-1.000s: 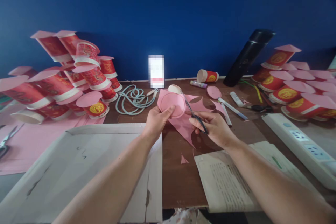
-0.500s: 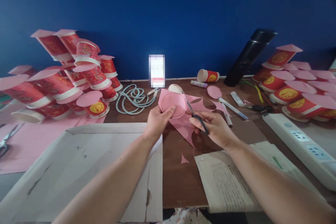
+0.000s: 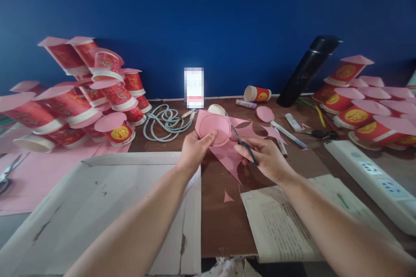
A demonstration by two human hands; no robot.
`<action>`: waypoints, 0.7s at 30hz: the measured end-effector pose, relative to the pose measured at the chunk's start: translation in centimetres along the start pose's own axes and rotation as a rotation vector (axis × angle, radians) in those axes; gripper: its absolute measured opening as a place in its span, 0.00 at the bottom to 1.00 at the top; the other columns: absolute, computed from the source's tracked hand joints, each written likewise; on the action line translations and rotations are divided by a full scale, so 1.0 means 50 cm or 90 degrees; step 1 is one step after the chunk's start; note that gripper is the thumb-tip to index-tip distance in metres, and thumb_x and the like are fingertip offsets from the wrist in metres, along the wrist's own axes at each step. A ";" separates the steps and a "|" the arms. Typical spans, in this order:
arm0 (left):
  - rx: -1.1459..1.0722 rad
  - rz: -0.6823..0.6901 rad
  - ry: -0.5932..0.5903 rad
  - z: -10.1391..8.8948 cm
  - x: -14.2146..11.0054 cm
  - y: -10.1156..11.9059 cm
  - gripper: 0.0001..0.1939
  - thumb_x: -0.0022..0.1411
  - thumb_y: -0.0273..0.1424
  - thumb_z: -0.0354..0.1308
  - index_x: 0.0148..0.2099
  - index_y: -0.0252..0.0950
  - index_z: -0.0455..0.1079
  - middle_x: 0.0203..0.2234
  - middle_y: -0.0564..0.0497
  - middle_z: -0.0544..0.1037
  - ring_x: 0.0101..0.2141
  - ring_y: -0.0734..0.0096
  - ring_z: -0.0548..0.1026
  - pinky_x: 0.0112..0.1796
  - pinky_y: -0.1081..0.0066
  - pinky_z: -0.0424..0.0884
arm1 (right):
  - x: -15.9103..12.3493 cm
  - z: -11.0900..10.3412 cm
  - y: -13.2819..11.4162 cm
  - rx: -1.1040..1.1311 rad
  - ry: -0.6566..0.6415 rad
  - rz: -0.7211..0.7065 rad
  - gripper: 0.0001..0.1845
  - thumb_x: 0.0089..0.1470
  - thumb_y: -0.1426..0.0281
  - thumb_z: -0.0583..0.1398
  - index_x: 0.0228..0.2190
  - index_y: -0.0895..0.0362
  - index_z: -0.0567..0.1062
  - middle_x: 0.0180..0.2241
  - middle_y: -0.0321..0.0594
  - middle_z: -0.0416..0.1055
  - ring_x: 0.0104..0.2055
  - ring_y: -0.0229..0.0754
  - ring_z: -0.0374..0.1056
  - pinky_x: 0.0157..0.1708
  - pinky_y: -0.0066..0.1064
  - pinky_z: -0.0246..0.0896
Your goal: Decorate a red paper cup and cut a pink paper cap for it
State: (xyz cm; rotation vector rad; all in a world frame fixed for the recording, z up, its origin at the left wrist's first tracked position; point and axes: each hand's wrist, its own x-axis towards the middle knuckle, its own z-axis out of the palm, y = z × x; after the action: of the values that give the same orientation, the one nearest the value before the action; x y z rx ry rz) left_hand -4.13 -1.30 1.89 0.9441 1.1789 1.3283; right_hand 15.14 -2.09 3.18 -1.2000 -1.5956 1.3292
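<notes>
While the left hand (image 3: 192, 149) steadies the pink paper (image 3: 218, 124), the right hand (image 3: 268, 159) works the scissors (image 3: 249, 152) at the paper's right-hand edge. The step appears to be trimming along the curved line marked on the paper.

Recommended handling:
1. Turn the paper with the left hand and hold the scissors at a near-constant angle; a curve should come out smoother this way than by steering the blades around it.
2. Set the blades against the line before each closing stroke, and prefer short strokes taken from deep between the blades. Snapping the tips shut is likely to leave small corners.
3. Shift the left thumb (image 3: 211, 136) clear before the cut reaches it. It presses inside the marked curve, near the lower edge.
4. Pinch lightly; thin paper may crease under a hard grip.

Position and grip:
- Left fingers: closed on the paper, thumb on top. The other fingertips are hidden beneath it, so their exact placement cannot be told. The paper extends forward and to the right of the thumb.
- Right fingers: wrapped around the scissor handles, with the blades pointing forward from them. How far the blades are parted cannot be told. The paper lies just left of and forward of these fingers.
- Below and between both sets of fingers, more pink sheet (image 3: 229, 162) lies over the table (image 3: 216, 236); whether it joins the held paper is unclear.
- A small scrap (image 3: 228, 196) lies nearer the wearer than either set of fingers.
</notes>
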 end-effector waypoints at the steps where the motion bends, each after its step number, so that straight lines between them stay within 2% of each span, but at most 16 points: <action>1: -0.002 -0.001 0.000 0.000 0.000 0.001 0.25 0.45 0.45 0.69 0.41 0.31 0.77 0.27 0.46 0.80 0.26 0.69 0.75 0.30 0.71 0.70 | 0.000 0.001 0.000 0.002 0.003 0.005 0.17 0.48 0.55 0.66 0.26 0.57 0.76 0.21 0.31 0.65 0.22 0.33 0.61 0.24 0.26 0.56; 7: -0.024 -0.030 0.026 0.002 -0.001 0.004 0.23 0.42 0.44 0.71 0.35 0.32 0.76 0.20 0.51 0.76 0.21 0.73 0.71 0.26 0.73 0.66 | -0.001 0.000 0.004 0.000 0.014 0.013 0.24 0.48 0.54 0.65 0.43 0.58 0.79 0.21 0.32 0.65 0.22 0.33 0.61 0.22 0.26 0.57; 15: -0.054 -0.001 0.016 0.003 0.001 0.002 0.18 0.45 0.43 0.70 0.29 0.33 0.73 0.14 0.58 0.67 0.16 0.80 0.63 0.22 0.76 0.61 | -0.001 -0.001 0.007 0.021 0.015 0.023 0.24 0.48 0.56 0.67 0.44 0.56 0.80 0.21 0.31 0.65 0.21 0.32 0.61 0.22 0.25 0.58; 21: -0.049 -0.005 0.023 0.005 0.001 0.007 0.18 0.44 0.42 0.71 0.27 0.34 0.72 0.13 0.58 0.66 0.17 0.80 0.63 0.21 0.76 0.60 | 0.000 -0.003 0.016 0.007 0.027 0.017 0.24 0.49 0.56 0.66 0.45 0.55 0.79 0.21 0.31 0.66 0.21 0.32 0.62 0.23 0.26 0.59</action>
State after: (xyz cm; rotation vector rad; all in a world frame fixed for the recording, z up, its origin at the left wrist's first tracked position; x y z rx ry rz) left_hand -3.99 -1.20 2.26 0.8626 1.1493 1.3805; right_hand 15.45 -2.01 2.44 -1.2394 -1.5458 1.3191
